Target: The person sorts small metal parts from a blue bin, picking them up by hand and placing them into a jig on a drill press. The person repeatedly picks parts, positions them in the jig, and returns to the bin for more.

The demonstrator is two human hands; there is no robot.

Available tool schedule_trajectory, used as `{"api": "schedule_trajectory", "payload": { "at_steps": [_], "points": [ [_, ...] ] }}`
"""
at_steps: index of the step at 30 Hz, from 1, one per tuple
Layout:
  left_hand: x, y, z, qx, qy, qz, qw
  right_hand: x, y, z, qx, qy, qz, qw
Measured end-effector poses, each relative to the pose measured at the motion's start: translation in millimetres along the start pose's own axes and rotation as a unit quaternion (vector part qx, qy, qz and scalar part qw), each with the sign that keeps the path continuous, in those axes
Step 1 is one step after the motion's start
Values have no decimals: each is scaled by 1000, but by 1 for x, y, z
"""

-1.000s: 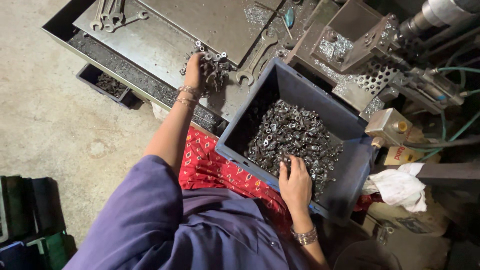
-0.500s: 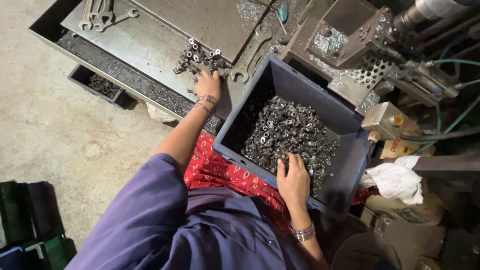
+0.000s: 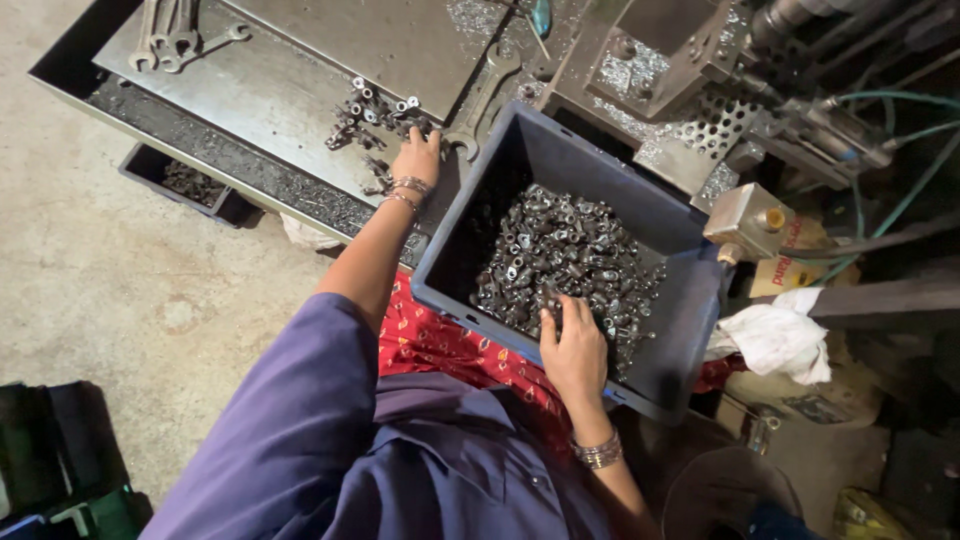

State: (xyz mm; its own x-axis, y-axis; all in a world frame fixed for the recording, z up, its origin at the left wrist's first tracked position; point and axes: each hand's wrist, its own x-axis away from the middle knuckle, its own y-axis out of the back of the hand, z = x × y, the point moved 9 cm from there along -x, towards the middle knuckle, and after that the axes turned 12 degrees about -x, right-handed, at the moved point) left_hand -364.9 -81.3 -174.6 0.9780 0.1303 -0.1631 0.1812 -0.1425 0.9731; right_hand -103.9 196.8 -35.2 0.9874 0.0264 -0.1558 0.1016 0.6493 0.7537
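Note:
A dark blue plastic crate point(image 3: 690, 300) rests on my lap, filled with several small metal parts point(image 3: 560, 250). My right hand point(image 3: 575, 350) lies in the crate at its near edge, fingers curled into the parts. My left hand point(image 3: 417, 160) reaches out to the grey steel machine table point(image 3: 280, 90), palm down, fingers spread beside a loose heap of the same metal parts point(image 3: 375, 115). Whether the right hand holds a part is hidden by the fingers.
Several spanners point(image 3: 170, 40) lie at the table's far left, and one spanner point(image 3: 485, 95) lies next to the crate. A small black tray point(image 3: 185, 185) sits on the concrete floor. A white rag point(image 3: 775, 335) and machine parts with hoses are to the right.
My left hand has set the handful of metal parts down on the table and drawn back towards the crate. The right hand stays in the crate.

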Motion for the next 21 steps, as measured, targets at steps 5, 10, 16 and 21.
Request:
{"api": "schedule_trajectory", "payload": {
  "at_steps": [5, 10, 16, 21],
  "points": [
    [7, -1, -3, -36, -57, -34, 997, 1, 2, 2, -2, -3, -9, 1000],
    [17, 3, 40, 237, 9, -103, 966, 2, 1, 4, -8, 3, -7, 1000],
    [65, 18, 45, 901, 100, 138, 399, 3, 0, 4, -12, 5, -2, 1000],
    [91, 92, 23, 928, 116, 158, 316, 2, -4, 0, -6, -8, 19, 1000]
  ]
}}
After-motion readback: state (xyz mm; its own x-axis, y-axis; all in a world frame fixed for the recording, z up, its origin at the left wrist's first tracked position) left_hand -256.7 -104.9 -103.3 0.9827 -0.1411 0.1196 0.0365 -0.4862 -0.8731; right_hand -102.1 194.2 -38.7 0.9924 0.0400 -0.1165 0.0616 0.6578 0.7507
